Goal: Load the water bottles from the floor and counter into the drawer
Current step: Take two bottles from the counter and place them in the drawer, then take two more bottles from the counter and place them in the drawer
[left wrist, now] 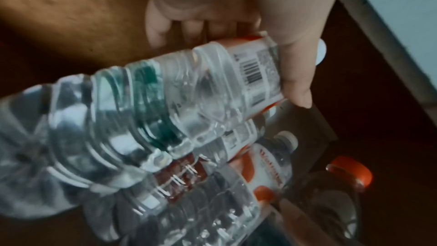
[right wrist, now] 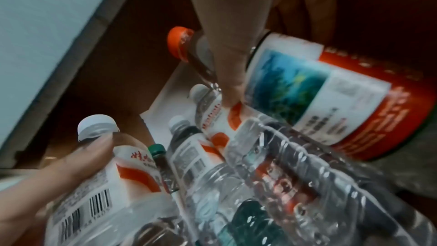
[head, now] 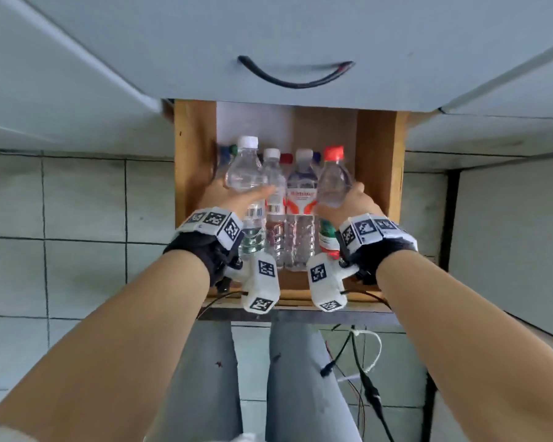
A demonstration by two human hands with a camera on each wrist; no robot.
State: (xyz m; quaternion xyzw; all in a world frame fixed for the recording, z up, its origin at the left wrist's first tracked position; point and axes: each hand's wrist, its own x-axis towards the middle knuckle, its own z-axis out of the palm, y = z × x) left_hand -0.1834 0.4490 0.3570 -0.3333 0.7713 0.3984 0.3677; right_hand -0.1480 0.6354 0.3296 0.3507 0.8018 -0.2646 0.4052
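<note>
Open wooden drawer (head: 192, 161) under a pale cabinet front with a curved black handle (head: 292, 76). Four water bottles lying side by side on top, caps pointing to the back of the drawer, bases toward the person. At least four more caps, blue, green, red and blue, peeking out behind them, their bottles mostly hidden.

Left hand (head: 227, 194) wrapped round the white-capped bottle (head: 246, 173) at the left end of the row, thumb across its label, fingers underneath. White-and-orange label with a barcode and red characters, too blurred to read.

Right hand (head: 353, 199) gripping the red-capped bottle (head: 334, 180) at the right end, thumb over the shoulder, neck raised above its neighbours. Red label with a blue-green landscape panel and small print, illegible.

Between the two, a slim white-capped bottle (head: 273, 199) with a barcode on its label, touching the left one, and a second white-capped bottle (head: 301, 202) with an orange-and-white label and a red brand word, not readable.

Grey floor tiles (head: 83, 199) either side of the drawer; black and white cables (head: 364, 362) hanging below its front edge.
</note>
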